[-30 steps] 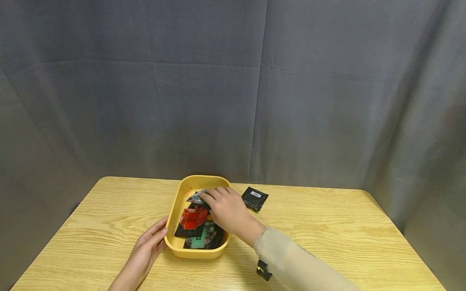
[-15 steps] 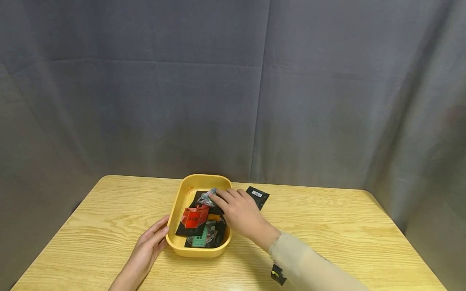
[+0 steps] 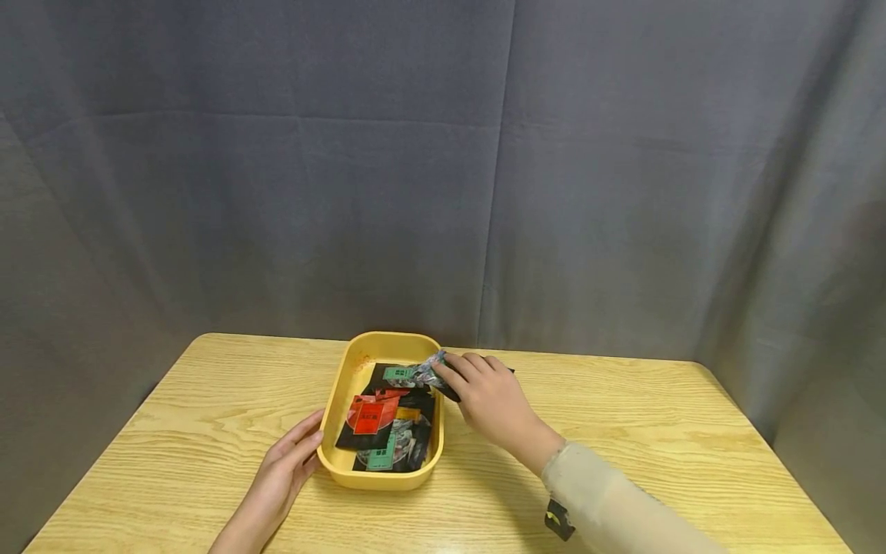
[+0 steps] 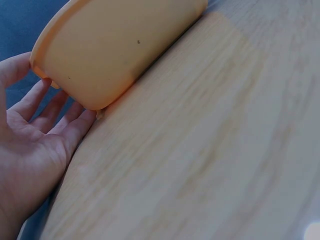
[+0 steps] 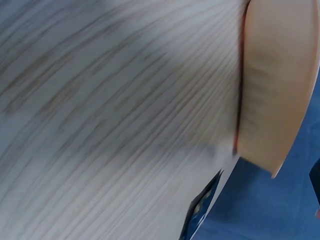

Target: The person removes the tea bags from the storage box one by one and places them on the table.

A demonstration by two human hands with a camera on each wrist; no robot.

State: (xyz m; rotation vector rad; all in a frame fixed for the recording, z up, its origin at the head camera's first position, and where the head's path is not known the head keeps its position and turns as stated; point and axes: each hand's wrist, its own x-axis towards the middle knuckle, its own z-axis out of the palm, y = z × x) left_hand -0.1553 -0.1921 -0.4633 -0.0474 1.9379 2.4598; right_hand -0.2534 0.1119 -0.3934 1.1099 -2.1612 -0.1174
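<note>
Curtain [image 3: 388, 169], grey, fills the upper half of the frame and falls down both sides. Wood-grain table [image 3: 644, 415] spans the bottom. Yellow tub [image 3: 377, 482] stands on it, lower centre, long side running away from the person. Pale sleeve [image 3: 623, 500] slants in from lower right. Right hand [image 3: 494, 392] hangs above the tub's right rim, thumb and fingers pinching a crinkled, shiny sachet [image 3: 431, 369] at its right end; an end hold presumably suits so limp a thing. Left hand [image 3: 280, 465], lower left, has its fingers slightly spread, fairly straight, tips against the tub's left wall; likely there so the tub does not slide. Inside the tub, labels up: red-label sachet [image 3: 368, 418] at left, lapping over a green-label sachet [image 3: 381, 452] at the near end; orange label [image 3: 408, 414] beside them; second green-label sachet [image 3: 398, 372] toward the far end. Thin packs, so they overlap flat. Smallest, lower right: dark packet [image 3: 557, 520] against the sleeve's edge, part hidden, contents and full outline not readable from here.
</note>
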